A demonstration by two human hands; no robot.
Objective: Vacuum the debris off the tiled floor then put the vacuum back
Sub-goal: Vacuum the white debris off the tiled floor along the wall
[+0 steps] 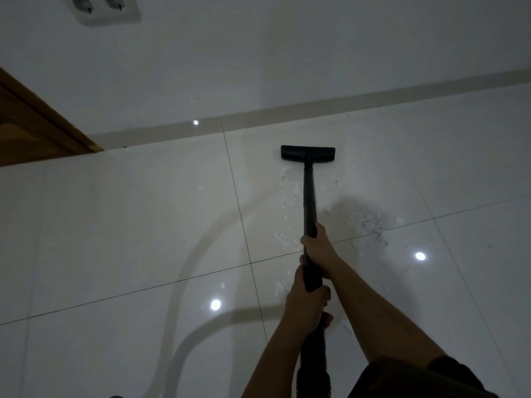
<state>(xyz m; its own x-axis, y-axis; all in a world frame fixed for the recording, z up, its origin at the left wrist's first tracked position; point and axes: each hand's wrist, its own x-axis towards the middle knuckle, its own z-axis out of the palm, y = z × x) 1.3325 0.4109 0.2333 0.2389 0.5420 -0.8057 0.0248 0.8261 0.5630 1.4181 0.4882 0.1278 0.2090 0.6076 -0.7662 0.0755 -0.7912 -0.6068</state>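
Near the picture's centre, both bare arms stretch toward 12 o'clock: the right hand (317, 244) curls its fingers round the slim black vacuum wand (309, 202), and the left hand (306, 301) grips it just behind. At the wand's far end, the flat rectangular floor head (307, 153) rests on glossy pale tiles (143, 225) near the skirting (287, 113). White flaky debris (367, 225) lies scattered at 3 and 9 o'clock of the wand.

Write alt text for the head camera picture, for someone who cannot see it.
A person grips a black vacuum wand with both hands, right hand ahead of left hand, its floor head on the glossy tiled floor near the wall. White debris lies scattered around the wand. A double socket and a wooden door frame show at upper left.
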